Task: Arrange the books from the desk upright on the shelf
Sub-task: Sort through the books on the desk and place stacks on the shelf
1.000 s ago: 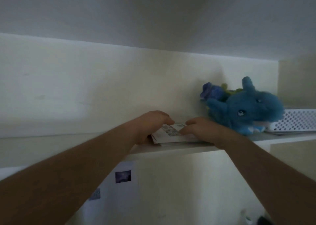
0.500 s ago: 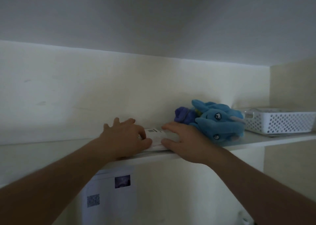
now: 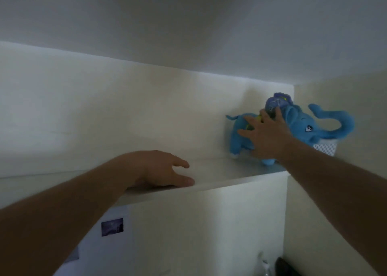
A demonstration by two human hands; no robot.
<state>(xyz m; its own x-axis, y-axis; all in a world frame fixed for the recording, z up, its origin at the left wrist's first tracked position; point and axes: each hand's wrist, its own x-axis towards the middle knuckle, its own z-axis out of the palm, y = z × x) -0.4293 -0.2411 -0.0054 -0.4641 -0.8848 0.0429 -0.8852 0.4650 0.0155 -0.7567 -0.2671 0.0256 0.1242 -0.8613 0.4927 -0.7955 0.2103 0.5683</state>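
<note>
No book shows in the head view at this moment. My left hand [image 3: 163, 168] rests on the white shelf [image 3: 230, 182] near its front edge, with loosely bent fingers that hold nothing. Further right, my right hand [image 3: 266, 135] holds a blue plush elephant [image 3: 303, 127] by its flank, fingers spread over its body. The elephant stands upright on the shelf, trunk raised to the right.
A purple toy [image 3: 277, 101] sits behind the elephant's head. A white perforated basket [image 3: 326, 147] stands at the shelf's right end, by the side wall. Papers with a small dark picture [image 3: 112, 226] hang on the wall below. The shelf's surface left of the elephant is bare.
The flat book between my hands is out of sight now. My right hand went right to the plush elephant, which lay on its side and now stands. My left hand stays on the shelf.
</note>
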